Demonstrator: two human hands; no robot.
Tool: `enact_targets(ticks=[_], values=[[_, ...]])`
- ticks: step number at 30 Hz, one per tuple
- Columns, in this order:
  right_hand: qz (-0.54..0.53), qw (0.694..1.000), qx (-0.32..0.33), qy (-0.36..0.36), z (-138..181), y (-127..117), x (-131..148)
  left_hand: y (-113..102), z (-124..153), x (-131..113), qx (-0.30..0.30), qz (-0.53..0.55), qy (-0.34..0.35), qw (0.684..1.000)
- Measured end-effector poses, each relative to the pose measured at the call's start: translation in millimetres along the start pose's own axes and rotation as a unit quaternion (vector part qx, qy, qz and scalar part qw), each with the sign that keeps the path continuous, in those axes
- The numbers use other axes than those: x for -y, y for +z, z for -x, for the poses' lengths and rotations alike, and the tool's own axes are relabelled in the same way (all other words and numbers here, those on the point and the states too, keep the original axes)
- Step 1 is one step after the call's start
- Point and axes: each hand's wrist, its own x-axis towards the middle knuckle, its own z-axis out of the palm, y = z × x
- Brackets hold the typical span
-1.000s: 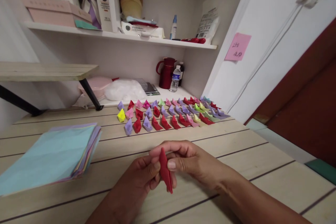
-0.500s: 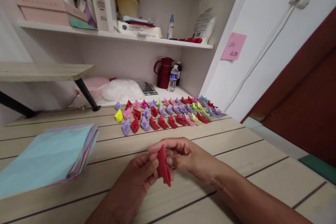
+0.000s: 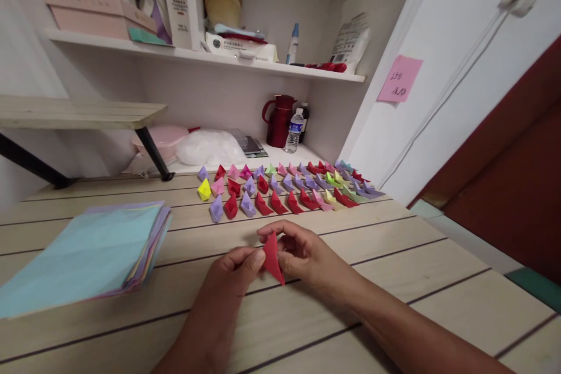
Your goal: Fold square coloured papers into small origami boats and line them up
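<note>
A folded piece of red paper (image 3: pixel 272 257) is held upright just above the wooden table (image 3: pixel 394 269), pinched from both sides. My left hand (image 3: pixel 230 280) grips its left face with thumb and fingers closed. My right hand (image 3: pixel 302 254) pinches its right side, fingers curled over the top point. Beyond my hands, several small folded paper boats (image 3: pixel 280 190) in red, purple, pink, green and yellow stand in rows on the table. A stack of coloured paper sheets (image 3: pixel 87 254), light blue on top, lies to the left.
A dark red jug (image 3: pixel 279 121) and a water bottle (image 3: pixel 293 133) stand on a white shelf behind the boats. A raised wooden shelf (image 3: pixel 79 114) juts out at left. A white wall with a pink sticky note (image 3: pixel 399 79) rises at right.
Both hands have shifted a little away from me with the red paper. The paper looks shorter and more triangular now, its long lower end no longer hanging down.
</note>
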Motion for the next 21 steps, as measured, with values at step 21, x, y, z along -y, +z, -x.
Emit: enact_targets(ticks=[21], values=[[0.289,0.912,-0.119,-0.265,3.2,4.0,-1.4,19.2,14.4,7.8,-0.007,0.285,-0.130,0.950]])
